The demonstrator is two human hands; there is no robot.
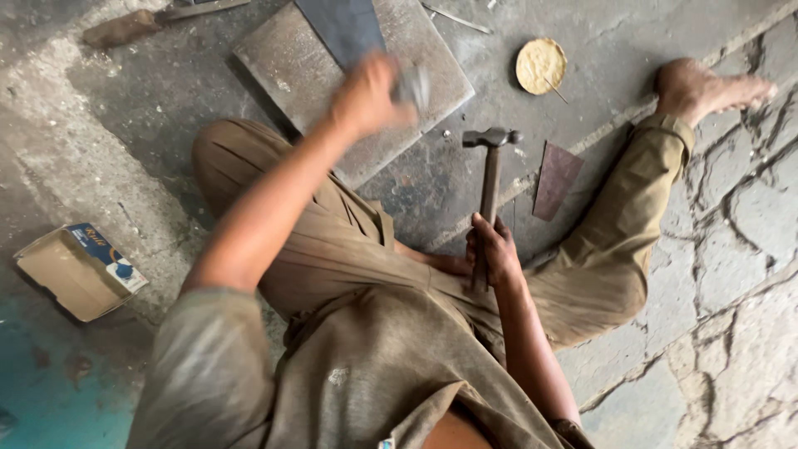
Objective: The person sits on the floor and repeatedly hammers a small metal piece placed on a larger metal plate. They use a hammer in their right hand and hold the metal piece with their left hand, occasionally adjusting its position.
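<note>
A hammer [489, 195] is gripped low on its handle by the right hand [494, 251], the fingers clenched around the wood, so that the steel head stands up and away from the body, over the grey floor [125, 125] and just beside the slab [291, 71]. The left hand [368, 96] is raised over that slab and is blurred; a small grey object [413, 85] appears to be pinched in its fingers, though what it is cannot be told. The slab lies flat just beyond the bent left knee, within reach of both arms, with a dark metal sheet [345, 27] laid on its far part. The legs are spread on the floor, so that the slab is framed between them. A reddish scrap of sheet [556, 180] lies on the floor by the right leg, near the hammer head. A round yellowish disc [541, 65] rests farther off, near the bare foot [706, 87]. An open cardboard box [76, 270] lies well apart at the left, and a long tool [141, 22] lies at the top edge.
</note>
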